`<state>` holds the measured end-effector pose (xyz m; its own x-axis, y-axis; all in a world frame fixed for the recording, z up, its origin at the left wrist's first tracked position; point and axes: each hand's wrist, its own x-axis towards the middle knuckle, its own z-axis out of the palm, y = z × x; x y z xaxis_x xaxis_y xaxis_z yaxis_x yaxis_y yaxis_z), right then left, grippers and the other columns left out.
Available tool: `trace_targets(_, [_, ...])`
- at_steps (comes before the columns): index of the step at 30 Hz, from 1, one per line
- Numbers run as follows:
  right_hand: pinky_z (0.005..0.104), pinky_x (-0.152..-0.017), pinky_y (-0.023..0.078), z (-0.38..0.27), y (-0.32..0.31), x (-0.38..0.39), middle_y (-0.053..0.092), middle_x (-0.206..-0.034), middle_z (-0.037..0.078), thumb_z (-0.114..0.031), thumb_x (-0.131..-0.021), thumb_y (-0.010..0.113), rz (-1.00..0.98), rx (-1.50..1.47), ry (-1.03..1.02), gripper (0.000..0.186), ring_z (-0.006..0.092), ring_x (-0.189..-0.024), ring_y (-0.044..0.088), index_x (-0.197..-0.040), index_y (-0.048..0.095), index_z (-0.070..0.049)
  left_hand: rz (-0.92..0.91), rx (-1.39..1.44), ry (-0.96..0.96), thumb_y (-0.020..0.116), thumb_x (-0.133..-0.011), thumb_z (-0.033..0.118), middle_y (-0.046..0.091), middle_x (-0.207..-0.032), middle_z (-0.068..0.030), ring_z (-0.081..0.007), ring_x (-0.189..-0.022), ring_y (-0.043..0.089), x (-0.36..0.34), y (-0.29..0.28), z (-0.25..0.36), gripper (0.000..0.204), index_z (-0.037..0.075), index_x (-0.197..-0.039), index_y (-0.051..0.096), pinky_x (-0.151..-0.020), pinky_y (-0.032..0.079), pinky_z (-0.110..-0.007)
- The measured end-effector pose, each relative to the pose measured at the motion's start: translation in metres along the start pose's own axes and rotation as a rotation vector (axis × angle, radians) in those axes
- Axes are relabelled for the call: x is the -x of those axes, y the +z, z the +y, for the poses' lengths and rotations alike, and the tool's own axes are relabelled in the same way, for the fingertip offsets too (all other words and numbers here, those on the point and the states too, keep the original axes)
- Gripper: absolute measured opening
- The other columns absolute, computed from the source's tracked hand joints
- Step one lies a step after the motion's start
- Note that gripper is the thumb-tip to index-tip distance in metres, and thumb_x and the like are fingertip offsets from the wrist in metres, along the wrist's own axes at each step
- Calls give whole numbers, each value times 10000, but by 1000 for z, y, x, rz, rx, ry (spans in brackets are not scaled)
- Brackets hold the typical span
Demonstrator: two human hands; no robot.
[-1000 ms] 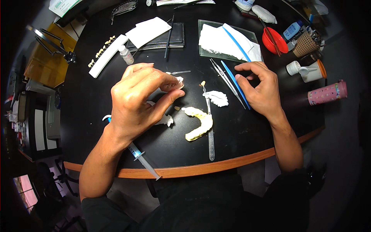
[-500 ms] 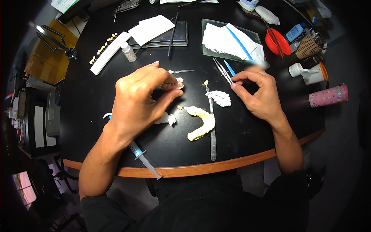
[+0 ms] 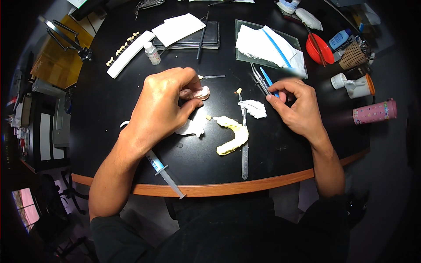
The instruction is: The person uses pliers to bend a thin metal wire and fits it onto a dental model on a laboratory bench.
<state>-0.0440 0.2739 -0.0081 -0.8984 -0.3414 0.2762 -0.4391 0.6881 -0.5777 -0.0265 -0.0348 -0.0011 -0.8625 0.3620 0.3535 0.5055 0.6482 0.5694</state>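
Note:
My left hand (image 3: 166, 98) is closed on a pinkish-white dental cast (image 3: 195, 93), gripped near the fingertips; the palm hides part of it. My right hand (image 3: 298, 101) pinches the lower end of metal tweezers (image 3: 259, 76). A blue slim-handled tool (image 3: 266, 76) lies right beside them, touching the fingers. Between the hands sits a yellow horseshoe-shaped dental impression (image 3: 237, 138), with a metal spatula (image 3: 244, 162) along its right side. White ridged putty (image 3: 255, 108) is near the spatula's top. Another white lump (image 3: 192, 128) lies under my left hand. Small tooth-coloured tabs (image 3: 208, 117) lie nearby.
A syringe (image 3: 169, 175) overhangs the wooden table edge (image 3: 219, 189) beside my left forearm. Farther back are a tooth shade guide (image 3: 131, 55), a small bottle (image 3: 152, 53), a black case (image 3: 212, 33) and a glass slab (image 3: 245, 59). A red bowl (image 3: 322, 46) and pink bottle (image 3: 375, 111) stand right.
My left hand has tilted the dental cast and its thumb has shifted, so more of the cast shows. My right fingers have curled in more at the tweezers. The whole view has shifted slightly.

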Motion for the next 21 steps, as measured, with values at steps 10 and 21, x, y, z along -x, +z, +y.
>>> trace_targets(10, [301,-618,432,-2,2,0,546,-651,25,-58,-821,801,12,-3,63,170,137,-645,520,-972,755,7,-105,71,53,854,-686,-68,726,-909,-120,-242,-844,731,-1,-5,-11,640,28,-1286,653,-793,574,-342])
trace_targets(21, [313,-643,435,-3,8,1,530,-646,25,-40,-805,809,63,8,96,116,149,-658,519,-891,750,12,-26,161,-46,793,-807,-20,713,-847,-50,-139,-810,689,-2,-39,-15,400,32,-1191,691,-771,552,-302])
